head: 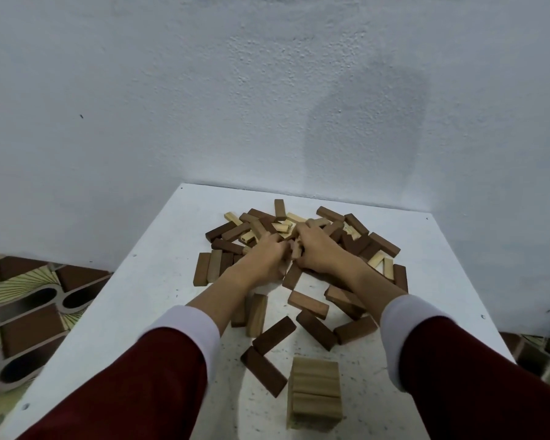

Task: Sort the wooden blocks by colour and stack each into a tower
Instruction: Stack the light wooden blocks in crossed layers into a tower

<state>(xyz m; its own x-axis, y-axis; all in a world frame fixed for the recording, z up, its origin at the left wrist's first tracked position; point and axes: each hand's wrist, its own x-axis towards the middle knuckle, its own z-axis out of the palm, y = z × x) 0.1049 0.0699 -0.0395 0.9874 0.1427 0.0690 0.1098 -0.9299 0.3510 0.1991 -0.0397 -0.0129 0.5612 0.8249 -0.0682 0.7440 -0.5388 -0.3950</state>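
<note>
Arms reach forward; left hand and right hand curl around pale blocks atop the white counter, beside a wall.

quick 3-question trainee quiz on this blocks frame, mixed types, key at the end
1. True or false: a light tower already stands at the near edge of the white table.
2. Where are the left hand and the right hand? A) both in the mixed pile B) both on the tower C) one on each
3. Fill in: the loose blocks lying just beyond the tower, such as the dark block, are mostly ____ in colour.

Key: 1 true. 2 A. 3 dark brown.
</note>
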